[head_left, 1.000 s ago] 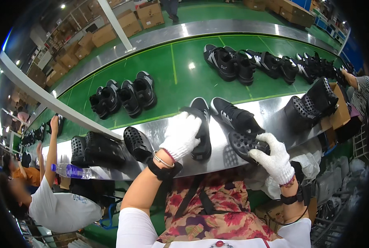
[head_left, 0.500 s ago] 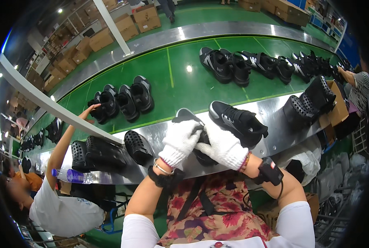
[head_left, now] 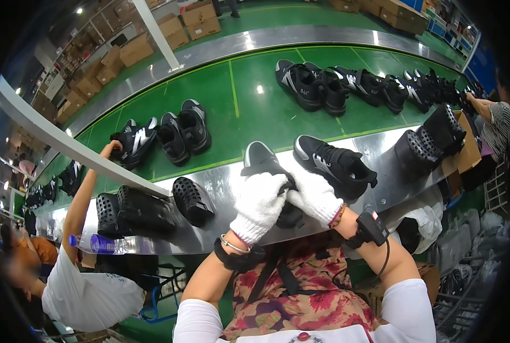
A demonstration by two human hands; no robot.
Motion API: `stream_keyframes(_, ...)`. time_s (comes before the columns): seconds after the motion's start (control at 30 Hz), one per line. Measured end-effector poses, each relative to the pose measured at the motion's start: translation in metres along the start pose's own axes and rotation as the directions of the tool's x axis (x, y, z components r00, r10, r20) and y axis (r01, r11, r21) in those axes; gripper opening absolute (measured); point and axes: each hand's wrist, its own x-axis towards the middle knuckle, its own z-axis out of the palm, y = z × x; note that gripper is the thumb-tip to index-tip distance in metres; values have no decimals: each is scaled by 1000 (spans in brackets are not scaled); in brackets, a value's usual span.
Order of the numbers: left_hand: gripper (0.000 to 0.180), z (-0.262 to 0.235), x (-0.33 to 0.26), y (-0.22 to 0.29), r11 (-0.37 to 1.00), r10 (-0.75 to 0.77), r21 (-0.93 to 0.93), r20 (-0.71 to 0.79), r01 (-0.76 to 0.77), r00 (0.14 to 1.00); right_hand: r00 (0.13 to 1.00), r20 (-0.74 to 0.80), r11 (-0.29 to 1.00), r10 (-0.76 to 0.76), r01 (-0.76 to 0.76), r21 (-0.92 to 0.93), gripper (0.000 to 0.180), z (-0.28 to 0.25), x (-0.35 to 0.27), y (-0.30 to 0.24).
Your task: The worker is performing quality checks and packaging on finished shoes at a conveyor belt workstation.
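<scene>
Black sneaker (head_left: 266, 171), grey-toed, gripped by both knit-gloved hands: left hand (head_left: 259, 204), right hand (head_left: 315, 196), above the steel bench (head_left: 220, 183).

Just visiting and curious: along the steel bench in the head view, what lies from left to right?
Plastic water bottle → perforated black shoe moulds → black sneaker held in both gloved hands → second black sneaker → more perforated moulds.
</scene>
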Motion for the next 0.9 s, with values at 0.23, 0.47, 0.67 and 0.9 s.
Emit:
stream_keyframes(0.23,48,15,-15,2,1000,-19,14,-275,24,961,981,-192,768,-38,152,622,30,12,6,27)
stream_keyframes(0.47,46,-2,-51,3,992,107,109,-387,-70,916,987,-145,829,-68,137,542,26,17,16,28)
stream_keyframes(0.67,52,22,-72,-21,927,-167,290,-245,237,955,975,-77,933,-207,221,286,25,0,22,19)
stream_keyframes(0.9,42,38,-81,0,890,-61,438,-161,127,985,975,-149,939,-167,203,276,24,1,12,17)
